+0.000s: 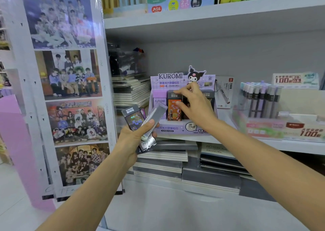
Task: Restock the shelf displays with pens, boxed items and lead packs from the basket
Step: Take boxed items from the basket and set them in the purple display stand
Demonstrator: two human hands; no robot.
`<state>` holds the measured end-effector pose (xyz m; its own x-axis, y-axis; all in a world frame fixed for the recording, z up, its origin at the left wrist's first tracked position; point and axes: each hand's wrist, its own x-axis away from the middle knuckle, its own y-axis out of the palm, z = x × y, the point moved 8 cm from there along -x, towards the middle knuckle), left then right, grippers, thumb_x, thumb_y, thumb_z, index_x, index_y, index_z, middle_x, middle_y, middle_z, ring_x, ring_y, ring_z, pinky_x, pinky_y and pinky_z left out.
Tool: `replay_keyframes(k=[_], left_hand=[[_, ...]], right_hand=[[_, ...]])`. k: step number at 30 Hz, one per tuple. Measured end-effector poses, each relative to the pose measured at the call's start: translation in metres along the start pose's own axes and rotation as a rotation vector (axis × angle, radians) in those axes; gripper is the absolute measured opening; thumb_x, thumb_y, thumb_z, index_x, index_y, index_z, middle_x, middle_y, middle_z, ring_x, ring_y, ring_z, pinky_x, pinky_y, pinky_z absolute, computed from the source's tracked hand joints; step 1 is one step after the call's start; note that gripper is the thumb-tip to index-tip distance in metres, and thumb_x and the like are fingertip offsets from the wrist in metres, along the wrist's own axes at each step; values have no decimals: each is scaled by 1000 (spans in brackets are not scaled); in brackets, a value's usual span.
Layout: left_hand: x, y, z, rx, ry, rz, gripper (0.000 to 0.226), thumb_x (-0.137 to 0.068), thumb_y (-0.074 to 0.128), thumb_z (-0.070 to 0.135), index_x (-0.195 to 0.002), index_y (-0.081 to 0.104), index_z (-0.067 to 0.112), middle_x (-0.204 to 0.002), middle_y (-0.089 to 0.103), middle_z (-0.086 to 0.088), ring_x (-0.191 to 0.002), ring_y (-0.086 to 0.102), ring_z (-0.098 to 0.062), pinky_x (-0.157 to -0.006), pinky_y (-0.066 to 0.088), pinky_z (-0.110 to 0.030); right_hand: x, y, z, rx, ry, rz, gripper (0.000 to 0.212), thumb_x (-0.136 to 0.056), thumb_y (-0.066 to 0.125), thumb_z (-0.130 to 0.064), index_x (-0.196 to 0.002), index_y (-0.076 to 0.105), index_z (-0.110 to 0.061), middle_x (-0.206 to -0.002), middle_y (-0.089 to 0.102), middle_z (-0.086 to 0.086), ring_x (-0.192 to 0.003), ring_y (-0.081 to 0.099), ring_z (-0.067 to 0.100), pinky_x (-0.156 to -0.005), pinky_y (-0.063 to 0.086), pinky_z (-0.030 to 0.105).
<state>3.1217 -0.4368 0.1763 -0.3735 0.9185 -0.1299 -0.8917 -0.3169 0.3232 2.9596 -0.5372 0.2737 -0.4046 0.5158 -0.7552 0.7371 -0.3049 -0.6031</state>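
A purple Kuromi display box [175, 127] stands on the middle shelf with lead packs upright in it, among them an orange pack [174, 109]. My right hand [194, 104] reaches into the box from the front, fingers bent over the tops of the dark packs; whether it grips one is hidden. My left hand [135, 137] is just left of the box and holds a fan of lead packs: a dark Ultraman pack [132, 119], a grey translucent case [155, 116] and another below.
Pens in a clear display [260, 100] stand on the right of the same shelf [290, 146]. Notebook stacks [175, 162] lie below and behind left. A poster panel [70, 90] stands at left. Upper shelf holds colourful display boxes [181, 0].
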Motion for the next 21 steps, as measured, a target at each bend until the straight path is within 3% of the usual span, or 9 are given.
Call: replay_keyframes(k=[2, 4, 7, 9, 12, 16, 19, 21], left_hand=[[4, 3, 0, -41, -7, -5, 49, -74, 75, 24, -115, 65, -1, -77, 75, -6, -50, 63, -12, -46, 54, -24], [8, 7, 0, -58, -16, -12, 54, -69, 77, 26, -116, 65, 0, -84, 75, -12, -51, 64, -12, -45, 52, -24], [15, 16, -2, -73, -40, -21, 53, -69, 78, 23, -116, 65, 0, -98, 74, -18, -53, 66, -13, -46, 52, -23], [19, 22, -3, -68, -64, -33, 50, -71, 78, 21, -114, 66, 0, -89, 75, -15, -53, 66, -13, -47, 53, -23], [26, 29, -5, -61, -132, -37, 59, -62, 80, 28, -114, 66, 4, -84, 76, -11, -54, 67, -15, -49, 55, -24], [37, 40, -8, 30, -250, -50, 58, -73, 70, 57, -109, 68, 12, -82, 75, -9, -55, 67, -18, -49, 54, -26], [42, 59, -4, 156, -247, -105, 68, -69, 67, 68, -106, 69, 11, -83, 70, -10, -62, 66, -21, -54, 56, -30], [46, 75, -1, 122, -192, -121, 54, -69, 73, 58, -100, 70, 15, -81, 69, -7, -61, 65, -19, -54, 56, -29]], right_hand=[[-1, -5, -1, -59, 25, 7, 36, -93, 62, -29, -128, 58, -20, -117, 39, -4, -96, 49, 11, -83, 47, 28], [2, -10, -4, -256, 35, 3, 40, -94, 61, -27, -132, 55, -21, -119, 41, -6, -87, 50, 4, -83, 46, 23], [17, -1, -18, -600, 25, -192, 41, -91, 65, -28, -131, 56, -27, -124, 54, -8, -99, 59, 4, -84, 54, 23], [31, 6, -28, -601, -69, -326, 41, -85, 72, -28, -124, 62, -28, -125, 56, -10, -110, 58, 7, -91, 53, 27], [48, 1, -27, -591, -132, -382, 44, -80, 78, -24, -122, 66, -22, -121, 58, -6, -111, 57, 13, -92, 52, 35], [62, -17, -6, -600, -68, -310, 29, -86, 72, -24, -115, 71, -22, -96, 65, -19, -85, 60, 6, -76, 52, 29], [72, -30, 12, -774, 85, -253, 20, -95, 60, -24, -101, 73, -11, -81, 71, 0, -63, 59, 11, -59, 48, 22], [81, -39, 22, -839, 165, -204, 27, -98, 54, -27, -94, 69, -5, -72, 71, 8, -50, 58, 13, -48, 45, 20]])
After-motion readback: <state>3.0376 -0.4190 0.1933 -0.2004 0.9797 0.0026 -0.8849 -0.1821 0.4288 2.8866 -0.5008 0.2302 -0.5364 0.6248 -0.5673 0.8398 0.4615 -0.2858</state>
